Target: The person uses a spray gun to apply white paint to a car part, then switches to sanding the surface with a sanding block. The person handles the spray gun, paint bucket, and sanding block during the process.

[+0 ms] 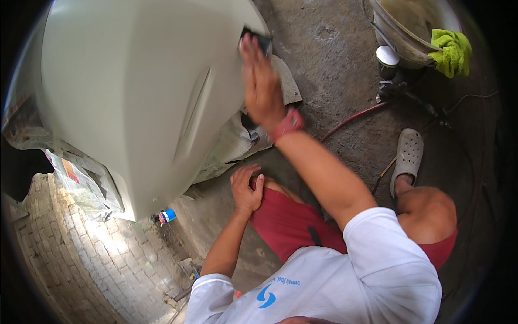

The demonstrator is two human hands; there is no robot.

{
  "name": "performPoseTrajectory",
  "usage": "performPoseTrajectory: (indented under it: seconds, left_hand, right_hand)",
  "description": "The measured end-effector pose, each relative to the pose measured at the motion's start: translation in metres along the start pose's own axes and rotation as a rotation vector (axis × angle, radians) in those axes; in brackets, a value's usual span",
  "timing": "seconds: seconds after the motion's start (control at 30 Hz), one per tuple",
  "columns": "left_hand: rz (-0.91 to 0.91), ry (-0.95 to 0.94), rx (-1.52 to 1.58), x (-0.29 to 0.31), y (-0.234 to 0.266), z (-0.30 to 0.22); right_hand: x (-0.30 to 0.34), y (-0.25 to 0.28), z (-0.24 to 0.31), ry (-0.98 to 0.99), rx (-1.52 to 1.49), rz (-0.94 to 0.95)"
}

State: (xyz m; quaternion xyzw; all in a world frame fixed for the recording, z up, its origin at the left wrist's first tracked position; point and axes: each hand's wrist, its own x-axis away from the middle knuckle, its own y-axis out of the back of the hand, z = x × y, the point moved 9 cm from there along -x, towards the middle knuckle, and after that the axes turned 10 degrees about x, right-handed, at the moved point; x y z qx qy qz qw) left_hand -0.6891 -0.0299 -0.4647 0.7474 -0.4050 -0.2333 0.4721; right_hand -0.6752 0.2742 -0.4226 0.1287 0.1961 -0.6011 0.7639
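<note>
My right hand [263, 89], with a red band on the wrist, presses a small black sheet of sandpaper [263, 43] against the right edge of a large pale, matte car-body panel [151, 65]. The fingers lie long and close together over the sheet, slightly blurred; part of the sheet is hidden beneath them. A narrow crease [195, 105] runs down the panel to the left of this hand. My left hand [247, 190] rests on my left knee, thumb apart from the fingers, holding nothing.
Newspaper [224, 146] masks the area around the panel's edges. At the upper right stands a bucket [396, 32] with a lime-green cloth [452, 53] over its rim. Beside it is a spray gun [387, 59]; a red hose [350, 119] crosses the concrete. A blue-capped container [167, 216] sits below the panel.
</note>
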Motion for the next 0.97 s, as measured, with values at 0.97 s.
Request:
performPoseTrajectory:
  seconds: [0.97]
  left_hand:
    - [0.050,-0.036,0.028,-0.030,-0.013,-0.012]
  right_hand:
    - [-0.035,0.024,-0.034,-0.016,0.001,-0.013]
